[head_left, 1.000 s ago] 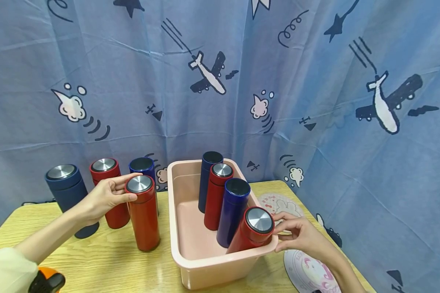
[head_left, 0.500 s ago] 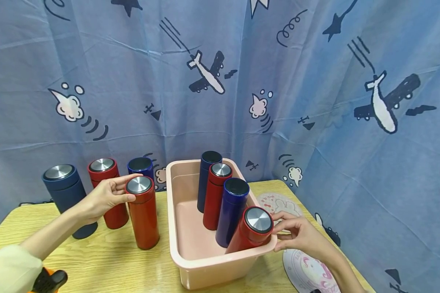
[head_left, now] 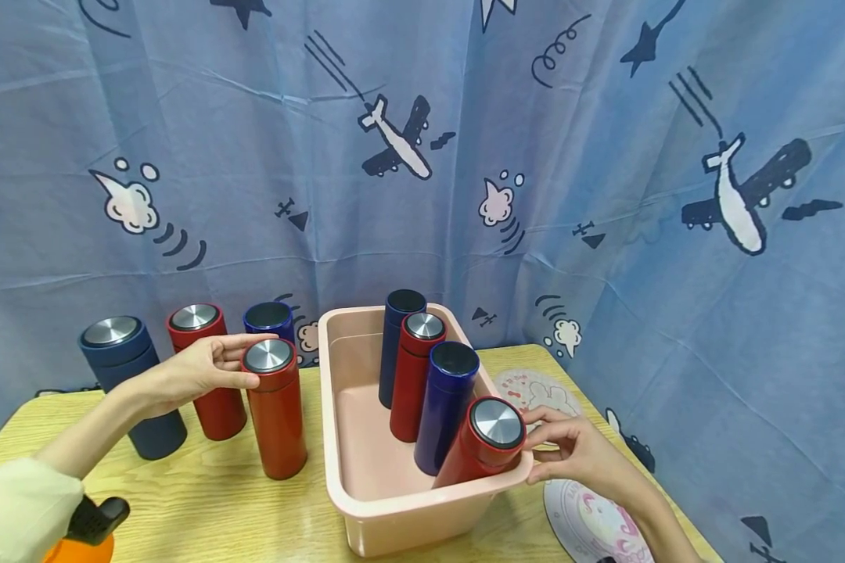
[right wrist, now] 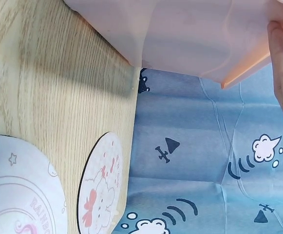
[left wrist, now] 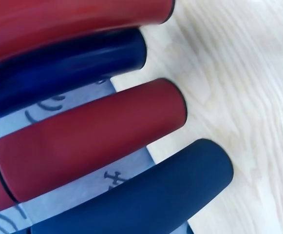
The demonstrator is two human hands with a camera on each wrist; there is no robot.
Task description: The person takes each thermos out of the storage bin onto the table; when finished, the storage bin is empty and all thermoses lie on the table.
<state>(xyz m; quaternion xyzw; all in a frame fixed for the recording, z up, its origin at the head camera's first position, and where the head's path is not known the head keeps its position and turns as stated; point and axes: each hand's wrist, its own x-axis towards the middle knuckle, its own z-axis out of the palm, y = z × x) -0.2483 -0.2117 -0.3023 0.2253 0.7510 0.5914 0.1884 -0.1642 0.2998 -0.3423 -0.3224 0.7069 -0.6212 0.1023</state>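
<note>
Four tall cylindrical flasks were already inside the pink rectangular plastic tub (head_left: pixel 338 469), which stood on the light wooden table (head_left: pixel 204 508) near its front edge, a little to the right of the middle. Along the right wall of the tub stood a dark blue flask without lid (head_left: pixel 400 344) at the back, then a red flask with a steel cap (head_left: pixel 415 375), then a second open dark blue flask (head_left: pixel 447 407), and at the front right corner a red steel-capped flask (head_left: pixel 482 446) leaned tilted against the rim. The right hand (head_left: pixel 570 450) was at this leaning flask: its curled fingertips touched the cap and the rim of the tub, so I judged that it was still settling this one in place. Four flasks remained on the table to the left of the tub. The left hand (head_left: pixel 190 371) held the nearest of them, an orange-red flask with a steel cap (head_left: pixel 276 414), its fingers and thumb closed around the top; this flask stood upright on the table, just beside the left wall of the tub. Behind it, towards the back edge, stood a red capped flask (head_left: pixel 207 371), an open blue flask (head_left: pixel 269 320) and a wide navy flask with a steel cap (head_left: pixel 130 383). So the work seemed about half done. Two round printed coasters (head_left: pixel 591 524) lay at the right edge of the table.
</note>
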